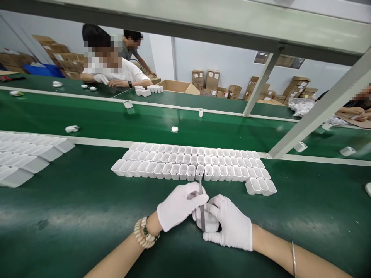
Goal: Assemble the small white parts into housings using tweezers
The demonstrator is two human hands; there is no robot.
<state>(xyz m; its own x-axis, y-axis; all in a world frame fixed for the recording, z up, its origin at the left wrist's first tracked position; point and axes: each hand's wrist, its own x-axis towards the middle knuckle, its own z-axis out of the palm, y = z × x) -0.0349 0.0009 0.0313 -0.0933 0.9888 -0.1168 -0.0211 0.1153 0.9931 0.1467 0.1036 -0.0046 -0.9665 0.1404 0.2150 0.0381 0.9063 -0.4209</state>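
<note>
Open white plastic cups with rounded corners [159,172] stand in close-set rows on the green worktop [116,220]; packing them side by side probably keeps them in order, mouths all showing. Nearer the wearer than this block, the white-gloved left hand [182,204] pinches a slim grey metal tool [202,214] between thumb and fingers, likely for fine control; whether its far tip touches the block's front row, I cannot tell. Just beside, also before the block, the white-gloved right hand [232,224] curls around a rounded white plastic piece [211,221], apparently steadying it beneath the tool.
</note>
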